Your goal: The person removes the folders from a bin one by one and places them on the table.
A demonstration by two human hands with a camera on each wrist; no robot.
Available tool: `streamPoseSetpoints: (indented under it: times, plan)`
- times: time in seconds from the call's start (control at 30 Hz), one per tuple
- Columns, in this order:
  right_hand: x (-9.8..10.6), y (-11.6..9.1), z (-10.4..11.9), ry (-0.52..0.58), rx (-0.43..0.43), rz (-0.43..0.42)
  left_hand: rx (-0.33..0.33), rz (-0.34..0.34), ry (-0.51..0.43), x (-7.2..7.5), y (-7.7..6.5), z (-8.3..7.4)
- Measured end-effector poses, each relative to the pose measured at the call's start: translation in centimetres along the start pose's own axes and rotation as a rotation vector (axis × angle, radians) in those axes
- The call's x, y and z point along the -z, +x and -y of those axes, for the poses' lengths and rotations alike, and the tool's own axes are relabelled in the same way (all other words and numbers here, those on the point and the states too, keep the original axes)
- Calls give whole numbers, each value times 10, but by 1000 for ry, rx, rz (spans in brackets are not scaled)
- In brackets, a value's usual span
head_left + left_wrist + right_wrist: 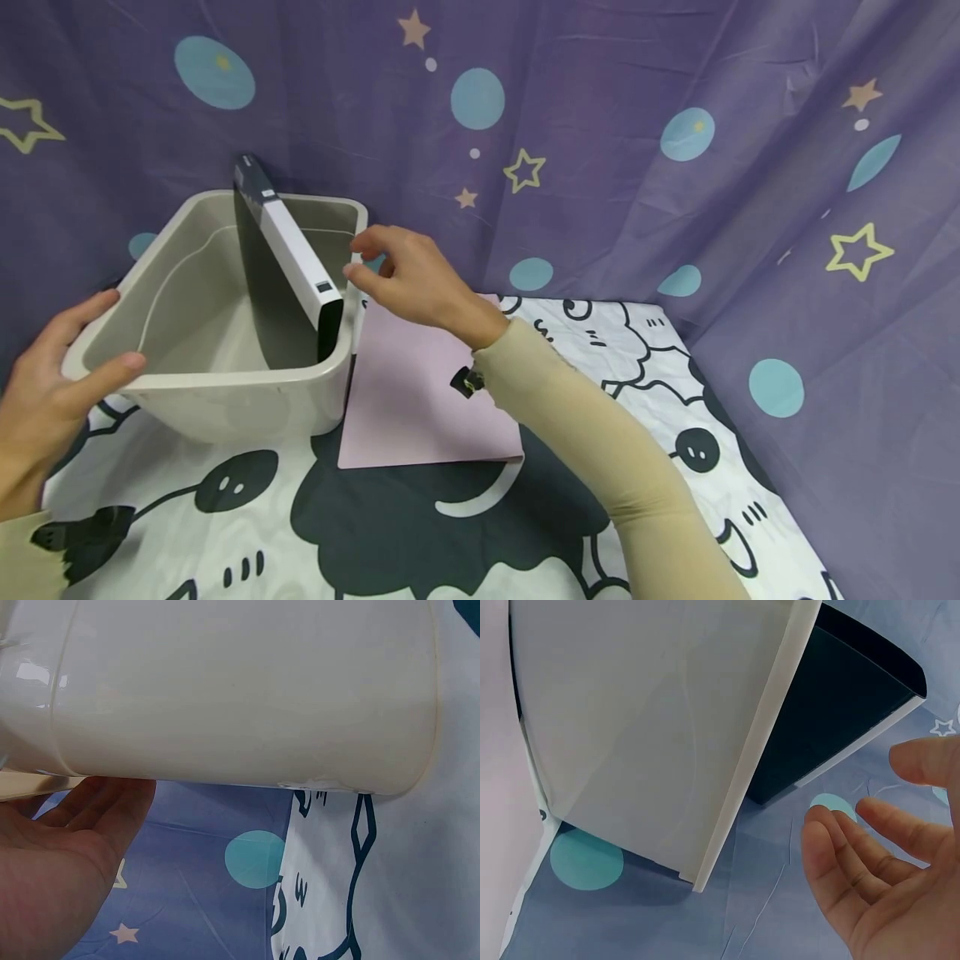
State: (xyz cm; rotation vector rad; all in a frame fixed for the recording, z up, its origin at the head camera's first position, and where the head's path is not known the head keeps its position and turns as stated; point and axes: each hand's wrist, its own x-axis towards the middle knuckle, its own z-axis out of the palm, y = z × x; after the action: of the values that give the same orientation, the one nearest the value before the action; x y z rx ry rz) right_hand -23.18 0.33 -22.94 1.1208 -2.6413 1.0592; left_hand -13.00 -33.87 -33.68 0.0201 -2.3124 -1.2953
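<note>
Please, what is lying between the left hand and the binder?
In the head view, only the bare inside of the bin lies between the left hand and the binder.

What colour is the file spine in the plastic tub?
The spine is mostly white, dark at its far end; clearest in the head view.

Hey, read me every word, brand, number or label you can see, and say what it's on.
Nothing is legible.
Slim, black, white-edged rectangular object: tiny edge markings, too small and blurred to read.
Beige plastic bin: no lettering visible.
</note>
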Motion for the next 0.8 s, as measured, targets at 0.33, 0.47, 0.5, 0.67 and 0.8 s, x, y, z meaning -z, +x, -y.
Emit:
streamPoseSetpoints:
  times: [0.33,0.47,0.5,0.67,0.8]
  plan:
    - [-6,9,0,6,4,20,-22,-6,-8,-1,1,-3]
    - [-11,13,-3,6,11,9,-26,-12,-10,-1,1,-4]
    - [-12,14,-3,6,15,7,-25,-13,-10,-1,1,-4]
    - [-18,17,-5,17,37,15,-18,-17,3,-1,0,-3]
    - [-19,18,-5,39,54,11,-16,-8,4,-1,-2,-3]
